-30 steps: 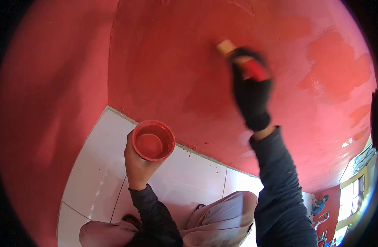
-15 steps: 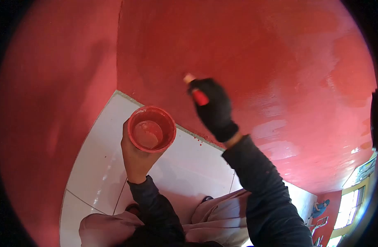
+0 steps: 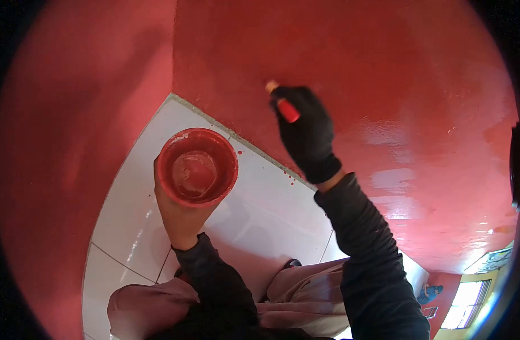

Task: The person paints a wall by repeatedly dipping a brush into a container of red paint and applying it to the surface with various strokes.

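Note:
My left hand (image 3: pixel 183 224), bare, is wrapped round a red plastic paint pot (image 3: pixel 230 184) and holds it above the tiled floor with its mouth facing me. A shallow layer of red paint (image 3: pixel 195 173) covers the pot's bottom, with pale smears up the inside. In a black glove, my right hand (image 3: pixel 308 130) is closed on a paintbrush (image 3: pixel 288 111). Its red handle shows between the fingers, and a short tan part (image 3: pixel 272 86) sticks out towards the red wall (image 3: pixel 339 51), which it overlaps in this view. The brush's tip is hard to make out.
White floor tiles (image 3: pixel 271 212) meet the wall along a grey edge, with red paint drops nearby. Another red wall (image 3: pixel 90 113) forms a corner on the left. Wet-looking shiny patches mark the wall at right. Far off at lower right are a person (image 3: pixel 429 293) and a window (image 3: pixel 466 306).
My right hand has moved up and slightly right along the wall with the paintbrush. My left hand and the pot sit a little further left and look nearer. The view has shifted slightly.

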A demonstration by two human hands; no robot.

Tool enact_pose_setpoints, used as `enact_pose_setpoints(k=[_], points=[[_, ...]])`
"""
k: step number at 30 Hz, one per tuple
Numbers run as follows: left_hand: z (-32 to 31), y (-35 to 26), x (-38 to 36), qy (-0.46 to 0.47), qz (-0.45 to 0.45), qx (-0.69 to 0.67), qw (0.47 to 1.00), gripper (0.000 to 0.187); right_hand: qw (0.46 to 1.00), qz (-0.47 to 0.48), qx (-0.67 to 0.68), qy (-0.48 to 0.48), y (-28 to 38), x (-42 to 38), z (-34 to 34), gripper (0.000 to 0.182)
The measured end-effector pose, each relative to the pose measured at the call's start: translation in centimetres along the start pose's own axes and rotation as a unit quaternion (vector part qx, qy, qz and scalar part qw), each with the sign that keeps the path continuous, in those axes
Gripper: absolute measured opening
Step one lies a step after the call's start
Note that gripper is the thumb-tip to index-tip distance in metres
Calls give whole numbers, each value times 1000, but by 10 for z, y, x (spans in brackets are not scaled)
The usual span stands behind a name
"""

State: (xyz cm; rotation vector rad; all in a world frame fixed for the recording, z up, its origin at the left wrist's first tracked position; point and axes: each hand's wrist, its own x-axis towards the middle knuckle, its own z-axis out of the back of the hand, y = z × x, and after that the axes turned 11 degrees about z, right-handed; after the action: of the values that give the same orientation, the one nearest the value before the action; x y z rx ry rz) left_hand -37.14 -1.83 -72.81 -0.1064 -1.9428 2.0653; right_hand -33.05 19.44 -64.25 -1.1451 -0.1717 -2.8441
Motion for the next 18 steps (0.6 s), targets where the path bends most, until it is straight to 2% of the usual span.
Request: enact_pose_setpoints(k=[1,3,4,5,6,8,10,11,14,15,16,18], points=[[1,2,-1,-11,8,-6,1000,90,1000,-3,-31,0,-3,10,2,14],[1,3,-2,-18,17,-14,1000,90,979,116,-120,-115,-25,43,44,12],[1,3,-1,-17,32,-9,999,91,963,164,-164,-136,-17,64,75,11],[0,4,0,-16,46,-4,999,91,929,211,-212,-218,-24,75,94,10],[-1,4,2,-18,46,-7,999,91,921,199,-249,-223,-7,82,111,11],[-2,6,4,-17,22,-27,999,85,903,263,-254,-229,-11,84,115,17],[4,7,4,-14,24,-30,999,89,950,223,-182,-125,-8,65,70,25],[6,7,2,-7,28,-34,999,94,951,148,-271,-21,-9,46,38,31],[11,3,1,-43,26,-35,998,86,979,136,-91,125,-4,-8,-54,30],[11,2,0,-43,25,-35,998,86,976,197,-53,74,2,-8,-68,22],[13,2,-1,-52,12,-33,998,86,976,197,-55,74,1,-7,-69,22],[15,3,-1,-60,2,-27,998,87,995,77,48,35,-3,3,-66,21]])
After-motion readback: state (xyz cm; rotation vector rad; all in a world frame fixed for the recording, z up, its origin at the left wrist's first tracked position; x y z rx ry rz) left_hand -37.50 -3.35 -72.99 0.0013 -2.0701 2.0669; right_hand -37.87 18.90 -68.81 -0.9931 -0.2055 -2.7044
